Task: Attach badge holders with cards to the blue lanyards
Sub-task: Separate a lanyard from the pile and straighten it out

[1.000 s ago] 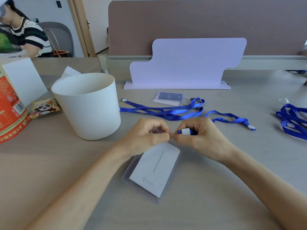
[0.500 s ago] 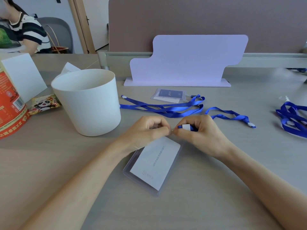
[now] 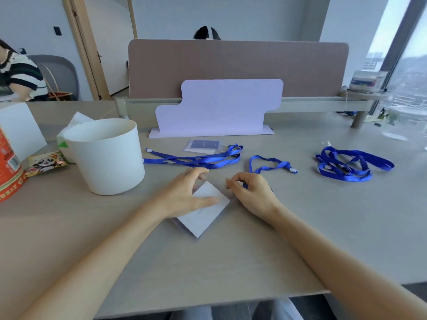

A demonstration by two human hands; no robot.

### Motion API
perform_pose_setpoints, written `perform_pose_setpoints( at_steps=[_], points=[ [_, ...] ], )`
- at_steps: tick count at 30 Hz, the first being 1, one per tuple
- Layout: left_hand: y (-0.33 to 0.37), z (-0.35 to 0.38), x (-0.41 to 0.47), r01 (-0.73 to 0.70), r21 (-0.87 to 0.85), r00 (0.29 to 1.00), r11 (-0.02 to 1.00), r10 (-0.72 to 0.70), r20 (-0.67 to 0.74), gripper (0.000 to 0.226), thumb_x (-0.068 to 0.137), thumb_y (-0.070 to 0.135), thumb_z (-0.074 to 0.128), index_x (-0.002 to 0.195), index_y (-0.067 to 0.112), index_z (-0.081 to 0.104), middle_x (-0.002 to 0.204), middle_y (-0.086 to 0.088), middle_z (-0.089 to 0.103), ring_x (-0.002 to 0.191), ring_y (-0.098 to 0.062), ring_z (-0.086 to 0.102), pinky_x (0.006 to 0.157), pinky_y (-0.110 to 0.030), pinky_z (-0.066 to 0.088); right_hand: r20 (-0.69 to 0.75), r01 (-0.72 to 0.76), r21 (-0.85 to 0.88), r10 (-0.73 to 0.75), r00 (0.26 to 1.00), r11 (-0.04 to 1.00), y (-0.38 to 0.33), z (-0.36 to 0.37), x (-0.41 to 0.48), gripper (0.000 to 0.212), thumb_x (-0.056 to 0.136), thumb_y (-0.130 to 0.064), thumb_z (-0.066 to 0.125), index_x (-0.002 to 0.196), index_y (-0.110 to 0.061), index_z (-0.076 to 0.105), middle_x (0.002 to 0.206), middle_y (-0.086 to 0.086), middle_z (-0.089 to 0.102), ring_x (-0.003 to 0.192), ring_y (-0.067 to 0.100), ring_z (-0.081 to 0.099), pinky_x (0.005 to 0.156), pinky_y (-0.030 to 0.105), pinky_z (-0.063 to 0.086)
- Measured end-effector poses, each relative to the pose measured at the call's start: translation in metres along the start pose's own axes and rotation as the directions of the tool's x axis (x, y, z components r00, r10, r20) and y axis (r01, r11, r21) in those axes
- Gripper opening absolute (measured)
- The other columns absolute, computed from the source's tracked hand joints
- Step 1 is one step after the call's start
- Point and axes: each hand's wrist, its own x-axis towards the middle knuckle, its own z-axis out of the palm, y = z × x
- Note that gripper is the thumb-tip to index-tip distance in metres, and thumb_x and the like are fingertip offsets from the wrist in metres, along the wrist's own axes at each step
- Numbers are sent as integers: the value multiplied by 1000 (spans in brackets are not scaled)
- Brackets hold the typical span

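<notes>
A clear badge holder with a white card (image 3: 203,215) lies tilted on the table in front of me. My left hand (image 3: 184,195) rests on its upper left part, thumb stretched across the card and fingers over the top corner. My right hand (image 3: 253,192) sits just right of the holder, its fingers curled round the end of a blue lanyard (image 3: 268,165) that loops away behind it. Further back lies another badge holder with a dark card (image 3: 203,145), beside a long blue lanyard (image 3: 196,159). A heap of blue lanyards (image 3: 346,166) sits at the right.
A white bucket (image 3: 104,155) stands left of my hands. Beyond it are a snack packet (image 3: 46,161), an orange can (image 3: 7,174) and a white box (image 3: 18,128). A lilac board (image 3: 219,107) stands before the brown partition (image 3: 238,65). A person sits far left.
My hands, pinched together at the holder's top, have drawn apart. The left hand now lies spread on the card. The camera has tilted up.
</notes>
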Motion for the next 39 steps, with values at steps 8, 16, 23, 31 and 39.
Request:
perform_pose_setpoints(
  at_steps=[8, 16, 23, 31, 39],
  points=[
    [56, 20, -24, -224, 415, 967, 882, 254, -19, 106, 65, 72, 62, 149, 34, 11, 142, 8, 36, 131, -15, 37, 106, -37, 34, -53, -203, 143, 212, 976, 969, 5, -51, -56, 35, 97, -26, 50, 69, -9, 63, 59, -2, 60, 54, 11, 50, 59, 25, 41],
    [111, 50, -1, -316, 589, 929, 744, 369, 33, 98, 70, 48, 69, 150, 26, 18, 146, 3, 35, 134, -20, 37, 101, -35, 39, 59, -351, 395, 358, 932, 849, 14, -115, -90, 30, 99, -27, 51, 80, -7, 61, 71, 6, 63, 47, 8, 60, 52, 24, 37],
    [121, 52, 46, -249, 668, 958, 702, 278, 65, 91, 75, 22, 63, 150, 19, 13, 147, -2, 27, 139, -24, 25, 91, -40, 47, -25, -335, 147, 342, 939, 931, 32, -143, -72, 33, 100, -17, 43, 70, -7, 53, 69, 11, 48, 54, 16, 39, 52, 22, 35],
    [119, 49, 148, -256, 692, 960, 675, 263, 98, 101, 73, -1, 57, 150, 36, 3, 149, 3, 28, 131, -28, 34, 80, -40, 52, -64, -297, 288, 328, 942, 910, 46, -158, -4, 31, 103, -11, 32, 105, -7, 62, 72, 3, 48, 56, 13, 46, 57, 21, 43],
    [100, 87, 249, -372, 708, 924, 600, 308, 225, 92, 79, -4, 50, 150, 38, 9, 156, 2, 17, 141, -21, 21, 93, -37, 44, -53, -300, 352, 338, 939, 887, 93, -155, 59, 33, 102, -11, 39, 130, -4, 55, 85, 1, 62, 55, 12, 51, 64, 27, 47]
  ],
)
